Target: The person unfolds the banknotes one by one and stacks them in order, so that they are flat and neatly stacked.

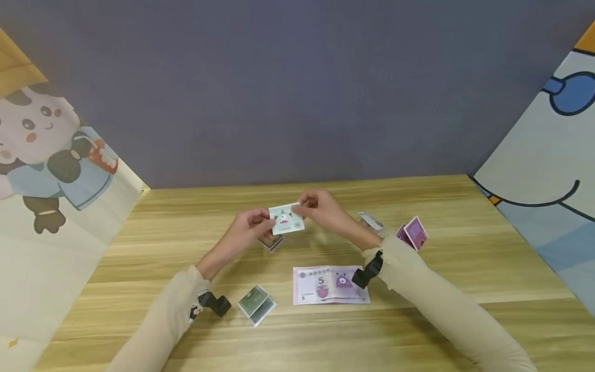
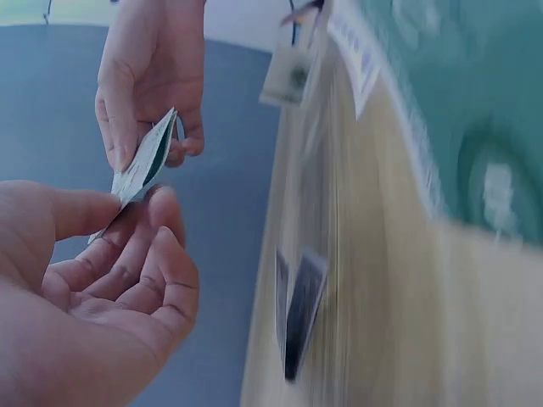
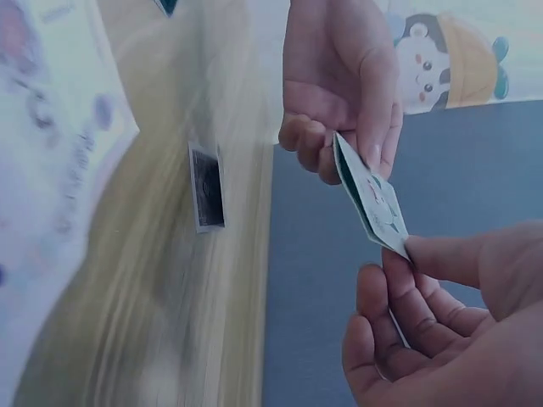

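Note:
A folded pale green play banknote [image 1: 286,219] with a monster picture is held up above the table, pinched at its two ends. My left hand [image 1: 248,227] grips its left end between thumb and fingers. The right hand [image 1: 324,211] pinches its upper right end. In the left wrist view the banknote [image 2: 142,170] is seen edge-on, its folded layers slightly apart. The right wrist view shows the same gap in the banknote [image 3: 373,199]. Below the hands lies a folded brown note [image 1: 271,242], partly hidden by the held one.
A purple 5 note [image 1: 325,287] lies flat at the front middle of the wooden table [image 1: 223,346]. Left of it is a folded green note [image 1: 257,304]. Folded purple notes [image 1: 415,233] and a greyish note [image 1: 370,221] lie beyond the right forearm. A grey panel [image 1: 297,103] stands behind.

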### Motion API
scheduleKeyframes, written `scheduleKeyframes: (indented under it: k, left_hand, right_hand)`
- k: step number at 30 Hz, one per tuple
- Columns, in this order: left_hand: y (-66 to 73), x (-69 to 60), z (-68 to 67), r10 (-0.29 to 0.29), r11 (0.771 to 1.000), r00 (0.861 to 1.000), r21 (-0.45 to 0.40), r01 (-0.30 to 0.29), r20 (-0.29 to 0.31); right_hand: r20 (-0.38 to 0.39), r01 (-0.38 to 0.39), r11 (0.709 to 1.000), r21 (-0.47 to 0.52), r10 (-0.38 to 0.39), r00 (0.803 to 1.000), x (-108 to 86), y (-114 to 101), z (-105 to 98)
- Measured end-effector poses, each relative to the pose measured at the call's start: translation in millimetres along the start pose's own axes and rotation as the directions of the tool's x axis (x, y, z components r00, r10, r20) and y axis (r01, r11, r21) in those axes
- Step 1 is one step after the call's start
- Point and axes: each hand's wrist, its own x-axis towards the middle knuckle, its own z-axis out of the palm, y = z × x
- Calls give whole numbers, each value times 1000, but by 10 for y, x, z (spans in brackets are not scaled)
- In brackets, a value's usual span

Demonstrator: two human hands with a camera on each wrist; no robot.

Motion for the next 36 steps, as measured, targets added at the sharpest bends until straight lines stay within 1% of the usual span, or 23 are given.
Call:
scheduleKeyframes:
  k: [4, 8, 11, 14, 17, 21, 24, 28, 31, 34, 36]
  left_hand:
    - [62, -85, 112, 24, 1000, 997, -12, -24, 77]
    - [139, -175, 229, 56, 998, 988, -25, -53, 142]
    - [202, -240, 305, 79, 997, 979, -33, -74, 189]
    - [259, -284, 361, 103, 995, 967, -29, -100, 234]
    - [306, -308, 391, 129, 991, 956, -16, -129, 264]
    - [344, -323, 425, 151, 988, 945, -27, -150, 291]
    - [353, -353, 482, 159, 987, 933, -49, -152, 322]
    - [344, -409, 593, 132, 991, 915, -84, -108, 382]
    - [327, -442, 671, 113, 992, 900, -92, -81, 422]
    - [312, -457, 737, 114, 992, 885, -95, -79, 451]
    - [302, -463, 774, 114, 993, 883, -81, -86, 456]
  right_hand:
    - [-11, 11, 1000, -7, -11, 1000, -197, -31, -60]
    - [-24, -2, 1000, -19, 2, 1000, -408, -45, -110]
    - [-39, -5, 1000, -30, 4, 999, -555, -32, -143]
    - [-52, 13, 999, -44, -15, 999, -682, -18, -181]
    - [-57, 30, 998, -52, -33, 998, -801, -27, -228]
    - [-45, 37, 999, -24, -39, 998, -956, -67, -286]
    - [-17, 41, 999, 1, -41, 999, -1064, -73, -303]
    - [41, 52, 999, 14, -53, 998, -1181, -30, -300]
    - [66, 83, 996, 16, -84, 994, -1242, 31, -279]
    - [60, 139, 989, -42, -136, 989, -1285, 89, -249]
    - [57, 187, 976, -111, -182, 982, -1304, 107, -224]
